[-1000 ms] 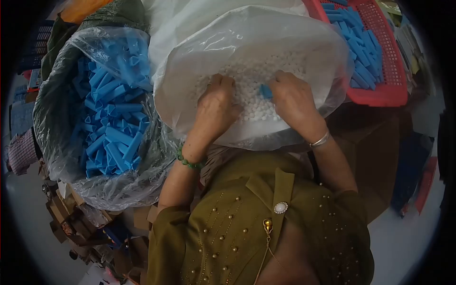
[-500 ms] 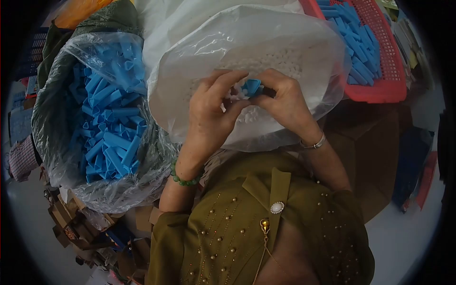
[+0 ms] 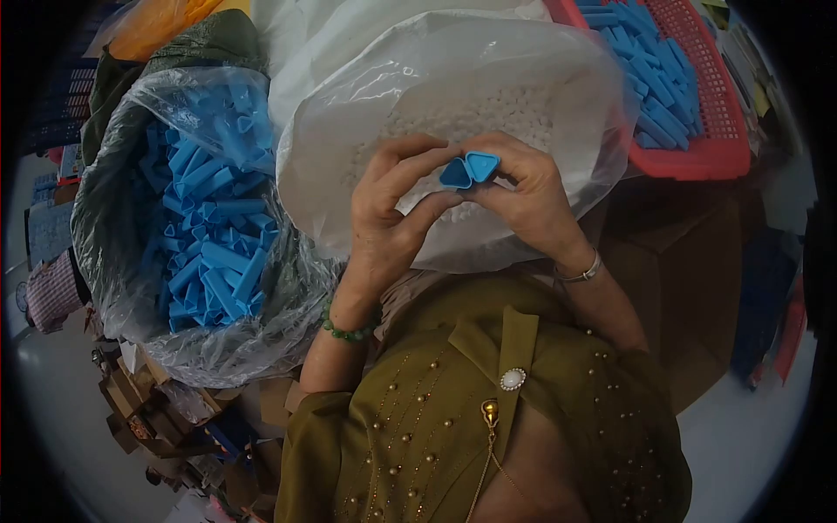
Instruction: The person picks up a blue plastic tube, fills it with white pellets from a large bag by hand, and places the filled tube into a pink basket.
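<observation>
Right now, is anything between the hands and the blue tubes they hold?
Nothing I can see: the left hand and right hand hold the two blue tubes directly.

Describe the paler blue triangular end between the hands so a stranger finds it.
Find the large white bag of small white pellets. Over its opening, look between the left hand and right hand. The paler triangular end is nearer the right hand; the neighbouring blue triangle looks darker and hollow.

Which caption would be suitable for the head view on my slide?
Left hand and right hand hold blue triangular pieces above an open plastic bag of small white pellets.
</observation>
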Demonstrator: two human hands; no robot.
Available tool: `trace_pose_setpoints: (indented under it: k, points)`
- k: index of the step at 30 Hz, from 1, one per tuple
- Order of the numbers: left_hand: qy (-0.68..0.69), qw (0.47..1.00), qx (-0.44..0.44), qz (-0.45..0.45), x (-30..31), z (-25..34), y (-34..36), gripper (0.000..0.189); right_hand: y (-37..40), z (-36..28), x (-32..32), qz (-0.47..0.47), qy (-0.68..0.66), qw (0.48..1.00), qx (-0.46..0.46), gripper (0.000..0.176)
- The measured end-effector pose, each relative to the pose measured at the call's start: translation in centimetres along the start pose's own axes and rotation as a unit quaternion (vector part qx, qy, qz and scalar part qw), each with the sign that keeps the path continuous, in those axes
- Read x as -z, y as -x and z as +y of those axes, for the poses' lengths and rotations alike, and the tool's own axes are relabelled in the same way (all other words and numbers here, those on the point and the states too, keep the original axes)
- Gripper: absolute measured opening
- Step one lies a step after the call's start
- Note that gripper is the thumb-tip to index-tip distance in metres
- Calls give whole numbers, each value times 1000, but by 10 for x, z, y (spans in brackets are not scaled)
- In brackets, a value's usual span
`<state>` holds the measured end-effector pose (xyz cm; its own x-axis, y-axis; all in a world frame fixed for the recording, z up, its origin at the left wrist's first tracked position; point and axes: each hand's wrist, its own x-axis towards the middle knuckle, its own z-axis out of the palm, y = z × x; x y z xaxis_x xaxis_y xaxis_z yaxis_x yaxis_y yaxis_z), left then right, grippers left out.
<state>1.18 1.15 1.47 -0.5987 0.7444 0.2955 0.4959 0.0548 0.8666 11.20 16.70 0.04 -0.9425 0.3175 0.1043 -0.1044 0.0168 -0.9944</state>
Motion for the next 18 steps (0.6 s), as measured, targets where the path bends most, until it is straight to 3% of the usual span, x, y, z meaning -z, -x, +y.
trace_pose_setpoints:
  k: [2, 9, 12, 13, 14, 15, 17, 18]
  points:
    - [67, 997, 2, 31, -5, -4, 4, 40, 2, 0, 0, -10, 21, 1000, 19, 31]
    - [30, 999, -27, 23, -1, 5, 3, 41, 5, 2, 0, 2, 6, 998, 60, 30]
    - [-8, 999, 44, 28, 1, 3, 0, 41, 2, -5, 8, 16, 111, 994, 3, 30]
    - [-148, 986, 77, -21, 2, -6, 4, 41, -1, 0, 11, 20, 286, 957, 45, 28]
    - [-286, 950, 108, -71, 0, -15, 6, 41, -3, 5, 12, 24, 452, 887, 86, 25]
    - [-285, 950, 107, -71, -3, -23, 6, 41, -6, 10, 12, 24, 453, 887, 85, 25]
    - [-228, 965, 120, -54, -11, -37, 5, 37, -9, 22, 5, 3, 570, 817, 83, 18]
    - [-227, 965, 120, -55, -14, -43, 4, 37, -12, 26, 1, 3, 570, 817, 82, 18]
